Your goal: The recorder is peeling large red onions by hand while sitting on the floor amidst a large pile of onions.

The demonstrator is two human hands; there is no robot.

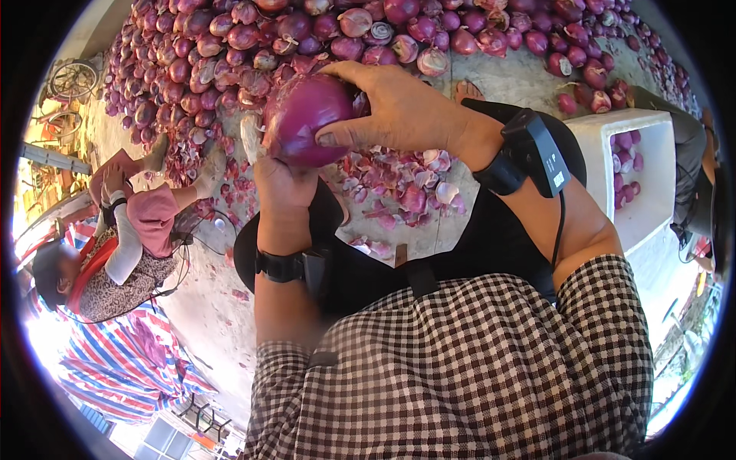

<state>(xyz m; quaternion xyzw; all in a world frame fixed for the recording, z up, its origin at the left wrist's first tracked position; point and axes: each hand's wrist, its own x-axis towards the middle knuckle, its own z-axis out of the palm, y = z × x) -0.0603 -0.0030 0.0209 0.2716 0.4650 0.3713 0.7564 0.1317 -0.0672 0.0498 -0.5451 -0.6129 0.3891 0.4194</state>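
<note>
A large, glossy purple-red onion point(307, 115) is held up in front of me between both hands. My right hand point(406, 107) grips it from the right, thumb across the near side and fingers over the top. From below and to the left, my left hand point(285, 184) is closed on the onion's lower end; most of its fingers are hidden behind the onion. Beside the left hand is a pale, whitish thing point(251, 138) that I cannot make out clearly. Loose onion skins point(414, 184) lie on the floor between my knees.
A big heap of red onions point(230, 46) spreads across the far floor. At the right stands a white box point(652, 192) with several onions inside, and a person's dark-trousered leg point(686, 146) beyond it. Another person point(115, 261) sits at left near striped sheeting point(130, 368).
</note>
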